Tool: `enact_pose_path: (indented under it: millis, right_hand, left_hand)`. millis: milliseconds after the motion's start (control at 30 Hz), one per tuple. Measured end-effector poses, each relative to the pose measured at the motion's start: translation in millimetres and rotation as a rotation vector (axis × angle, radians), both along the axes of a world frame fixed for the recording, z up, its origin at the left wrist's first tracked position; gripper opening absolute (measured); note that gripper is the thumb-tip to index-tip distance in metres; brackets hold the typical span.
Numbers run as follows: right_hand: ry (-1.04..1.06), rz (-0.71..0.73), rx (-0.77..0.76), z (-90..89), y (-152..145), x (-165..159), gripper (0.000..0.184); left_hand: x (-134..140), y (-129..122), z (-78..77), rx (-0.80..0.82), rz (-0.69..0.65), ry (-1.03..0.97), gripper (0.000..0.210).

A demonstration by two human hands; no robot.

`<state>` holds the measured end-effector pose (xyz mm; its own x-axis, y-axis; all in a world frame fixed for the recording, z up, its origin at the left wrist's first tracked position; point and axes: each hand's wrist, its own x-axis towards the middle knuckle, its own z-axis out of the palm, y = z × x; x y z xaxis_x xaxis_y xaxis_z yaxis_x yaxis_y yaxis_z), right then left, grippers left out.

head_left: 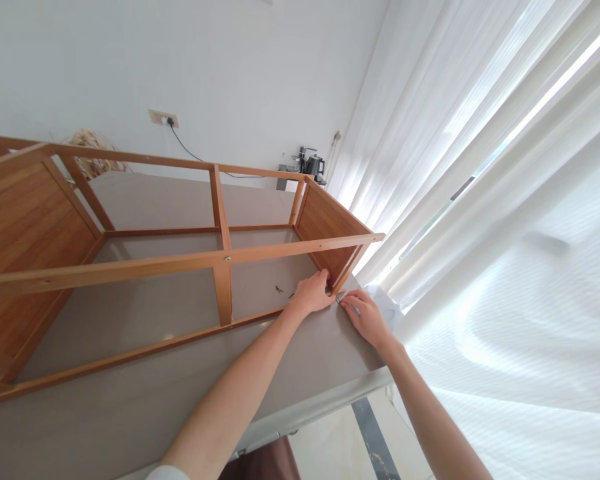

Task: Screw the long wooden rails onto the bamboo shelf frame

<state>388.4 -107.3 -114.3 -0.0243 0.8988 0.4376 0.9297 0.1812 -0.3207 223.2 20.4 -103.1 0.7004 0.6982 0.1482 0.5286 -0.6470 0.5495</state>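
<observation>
A wooden frame [223, 260] with panelled ends rests on the grey table [300, 360]. My left hand [311, 293] is closed around its near right bottom corner, fingers on the inner side by the end panel [325, 217]. Just outside that corner, my right hand [366, 315] pinches a small, thin metal piece [339, 301] against the end of the wood. Its exact kind is too small to tell, and the fingers partly cover it. Inside the frame, a few small dark pieces of hardware [279, 289] lie on the table, left of my left hand.
White curtains [430, 167] hang close along the right side. Behind the frame stand a black kettle [315, 165] and a dried straw-like bundle [93, 150]. A cable [185, 147] runs from the wall socket [163, 119]. The table's near edge [330, 407] is below my forearms.
</observation>
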Motion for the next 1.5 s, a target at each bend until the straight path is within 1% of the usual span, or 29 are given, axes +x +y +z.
enact_pose_path:
  millis: [133, 233, 400, 500, 700, 867, 1133, 1300, 1500]
  right_hand:
    - [-0.060, -0.026, -0.015, 0.4, 1, 5, 0.021]
    - [-0.113, -0.007, -0.047, 3.7, 1, 7, 0.022]
    - [-0.267, 0.039, -0.123, 13.3, 1, 6, 0.025]
    - [-0.290, 0.060, -0.130, 17.1, 1, 6, 0.025]
    - [-0.328, 0.077, -0.132, 18.8, -2, 6, 0.024]
    - [-0.347, 0.066, -0.115, 18.1, -6, 2, 0.023]
    - [-0.381, 0.031, -0.017, 7.6, -6, 4, 0.022]
    - [-0.423, 0.021, 0.004, 9.1, -5, 2, 0.025]
    - [-0.468, 0.016, 0.010, 11.2, -6, -2, 0.024]
  left_hand:
    - [-1, -1, 0.2, 0.004, -0.003, 0.007, 0.036]
    - [-1, -2, 0.1, 0.005, -0.003, 0.024, 0.037]
    - [-1, -1, -0.5, 0.003, -0.004, 0.025, 0.040]
    - [-1, -1, 0.3, -0.007, 0.000, 0.027, 0.041]
    - [-2, -2, 2.3, -0.018, -0.003, 0.017, 0.039]
    - [-2, -1, 1.7, -0.037, -0.012, 0.023, 0.040]
    - [-1, 0, 2.1, -0.039, -0.011, 0.028, 0.042]
    - [-1, 1, 1.0, -0.038, -0.010, 0.030, 0.041]
    - [-1, 0, 4.2, -0.048, -0.011, 0.053, 0.041]
